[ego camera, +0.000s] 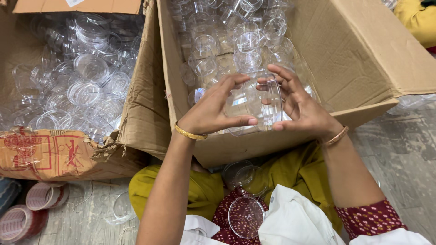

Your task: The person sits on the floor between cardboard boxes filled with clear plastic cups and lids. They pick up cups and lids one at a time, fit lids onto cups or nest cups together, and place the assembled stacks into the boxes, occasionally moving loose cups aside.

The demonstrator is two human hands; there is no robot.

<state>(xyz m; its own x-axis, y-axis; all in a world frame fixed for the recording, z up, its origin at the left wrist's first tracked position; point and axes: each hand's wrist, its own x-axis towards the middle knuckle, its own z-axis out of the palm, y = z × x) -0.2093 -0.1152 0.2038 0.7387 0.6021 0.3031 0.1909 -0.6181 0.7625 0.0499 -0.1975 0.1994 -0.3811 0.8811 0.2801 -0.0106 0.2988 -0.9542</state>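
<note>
The clear round plastic container [254, 106] sits directly between the two hands, gripped by both, the left hand [213, 111] cupping its near-left side and the right hand [297, 106] pressing its right rim, above the open cardboard box [363, 59].

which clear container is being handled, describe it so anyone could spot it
Start at the big open cardboard box in the middle. At its near edge, the left hand and right hand grip one clear round container between them. It alone is lifted above the loose pile inside.
</note>
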